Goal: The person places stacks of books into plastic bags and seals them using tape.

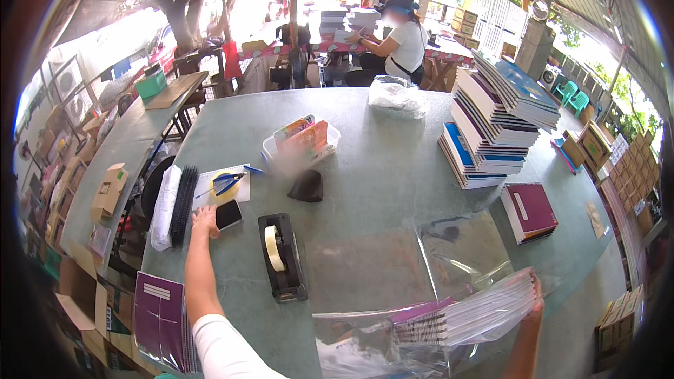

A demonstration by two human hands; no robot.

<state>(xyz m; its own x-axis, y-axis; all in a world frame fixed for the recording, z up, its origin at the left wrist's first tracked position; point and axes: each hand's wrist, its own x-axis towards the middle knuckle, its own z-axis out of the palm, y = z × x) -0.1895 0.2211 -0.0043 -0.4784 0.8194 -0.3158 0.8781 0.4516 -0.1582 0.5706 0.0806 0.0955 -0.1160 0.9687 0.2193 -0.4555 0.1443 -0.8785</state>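
My left hand (205,221) reaches across the table, fingers stretched out, between black spiral binding coils (184,203) and a dark phone (228,215). Blue-handled pliers (226,182) and a roll of yellow tape lie on a white notepad (239,173) just beyond it. At the lower right, my right hand (537,293) grips the outer edge of a stack of spiral notebooks (456,323) covered by clear plastic. A clear plastic sheet (365,263) spreads flat behind the stack. Between my arms stands a black tape dispenser (282,258).
Tall piles of notebooks (484,126) and a smaller maroon-topped pile (530,212) stand to the right. Purple notebooks (160,319) sit at the near left edge. A clear tub (326,142), a black pouch (307,186) and a plastic bag (398,97) lie farther back. A co-worker (406,42) sits beyond.
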